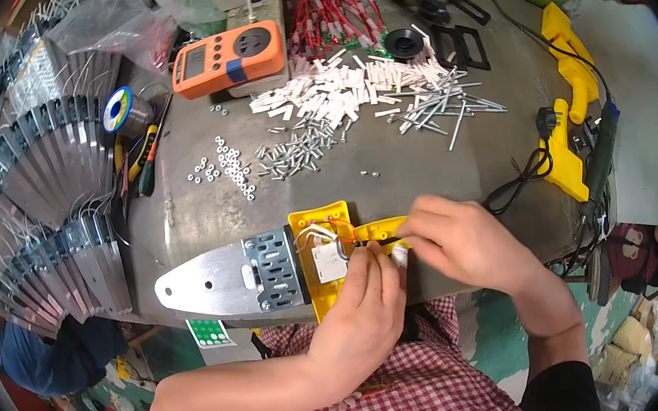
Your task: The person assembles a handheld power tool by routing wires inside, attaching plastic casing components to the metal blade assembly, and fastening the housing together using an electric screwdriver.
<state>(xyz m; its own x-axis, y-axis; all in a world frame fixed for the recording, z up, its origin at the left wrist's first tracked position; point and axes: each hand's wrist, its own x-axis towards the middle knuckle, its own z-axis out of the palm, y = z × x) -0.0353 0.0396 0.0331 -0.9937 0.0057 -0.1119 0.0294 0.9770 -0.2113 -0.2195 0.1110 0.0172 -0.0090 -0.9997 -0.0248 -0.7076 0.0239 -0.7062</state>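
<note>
1. Yellow plastic makes up the open housing [325,290], lying on the bench near its edge, straight in front of the person; take it as the clock's hub.
2. At nine o'clock the metal blade [224,297] lies flat, probably so the bench bears its weight while both hands are busy.
3. Open side up, the housing bares white wires [314,230] and a white block [328,265], presumably for easy reach.
4. From five o'clock comes the left hand [362,304], fingers bent and bunched over the handle's root, seemingly steadying it. I can't tell whether they grip anything.
5. At three o'clock the right hand [465,242] has thumb and forefinger pinched on a dark cord [383,241], apparently keeping it in line with the handle.
6. Small screws [298,152] and white sleeves [324,95] lie loose around twelve, nuts [234,168] around eleven, likely sorted for quick picking.
7. Knuckles hide the cord's ends; a white piece under the left fingers is hard to identify. The farthest clutter blurs into the dark rim.
</note>
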